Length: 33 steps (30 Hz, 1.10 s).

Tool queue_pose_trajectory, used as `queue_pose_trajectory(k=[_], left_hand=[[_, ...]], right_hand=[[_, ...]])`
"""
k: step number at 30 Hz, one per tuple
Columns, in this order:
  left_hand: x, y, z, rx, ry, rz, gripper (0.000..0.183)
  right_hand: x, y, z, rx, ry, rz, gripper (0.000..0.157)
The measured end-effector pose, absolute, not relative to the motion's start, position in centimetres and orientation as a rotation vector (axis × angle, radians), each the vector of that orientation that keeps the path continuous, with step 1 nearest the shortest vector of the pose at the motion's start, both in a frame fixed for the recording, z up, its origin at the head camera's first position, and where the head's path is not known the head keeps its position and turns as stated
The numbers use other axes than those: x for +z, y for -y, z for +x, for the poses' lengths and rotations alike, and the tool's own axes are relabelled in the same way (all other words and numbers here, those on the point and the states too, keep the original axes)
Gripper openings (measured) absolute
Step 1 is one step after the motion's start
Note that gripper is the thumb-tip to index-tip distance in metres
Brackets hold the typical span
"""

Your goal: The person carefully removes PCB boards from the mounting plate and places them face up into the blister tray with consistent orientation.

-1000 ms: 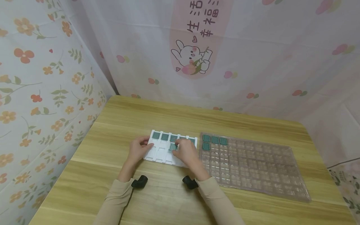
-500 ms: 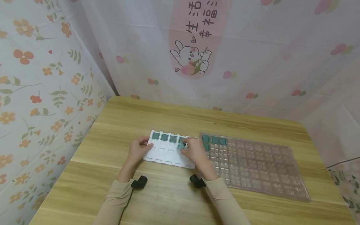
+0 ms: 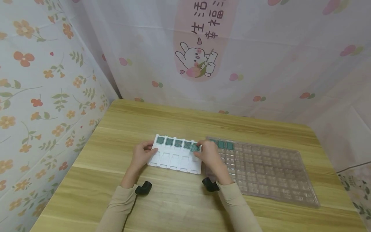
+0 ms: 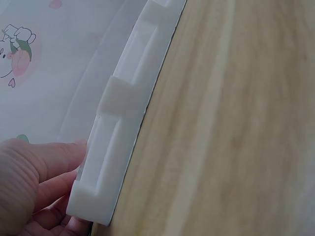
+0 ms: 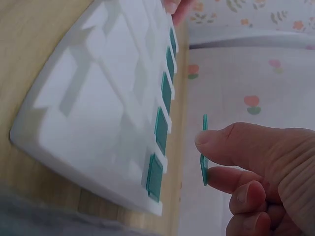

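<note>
In the head view my left hand grips the left end of a white tray with two rows of shallow pockets. Its thumb lies at the tray's edge in the left wrist view, other fingers partly hidden behind the end. My right hand pinches a thin square green chip between thumb and finger. That chip is held on edge, apart from the tray, in the right wrist view, and overlaps the back row's right end in the head view. Several green chips sit in the back row; the front-row pockets hold none.
A large clear plastic tray with many small compartments lies to the right, close to the white one. Green chips fill a few compartments at its back left, partly behind my right hand. The wooden table meets a printed curtain behind.
My right hand has moved rightward along the white tray with the chip, from the middle to the right end. The left hand and white tray stay in place.
</note>
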<state>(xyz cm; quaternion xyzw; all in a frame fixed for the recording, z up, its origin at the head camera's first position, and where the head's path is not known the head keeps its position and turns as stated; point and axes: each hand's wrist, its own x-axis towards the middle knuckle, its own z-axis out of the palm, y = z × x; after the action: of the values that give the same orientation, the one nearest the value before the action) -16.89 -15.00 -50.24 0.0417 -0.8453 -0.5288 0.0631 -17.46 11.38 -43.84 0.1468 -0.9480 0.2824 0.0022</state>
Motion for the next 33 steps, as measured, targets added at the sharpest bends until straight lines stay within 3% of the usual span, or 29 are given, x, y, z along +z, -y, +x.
queue_pose_trajectory(k=[33], left_hand=[[-50.1,15.0,-16.9,-1.573,2.569,0.126,0.033]], right_hand=[[-44.5,-18.2,-18.2,0.877,3.057,0.353,0.028]])
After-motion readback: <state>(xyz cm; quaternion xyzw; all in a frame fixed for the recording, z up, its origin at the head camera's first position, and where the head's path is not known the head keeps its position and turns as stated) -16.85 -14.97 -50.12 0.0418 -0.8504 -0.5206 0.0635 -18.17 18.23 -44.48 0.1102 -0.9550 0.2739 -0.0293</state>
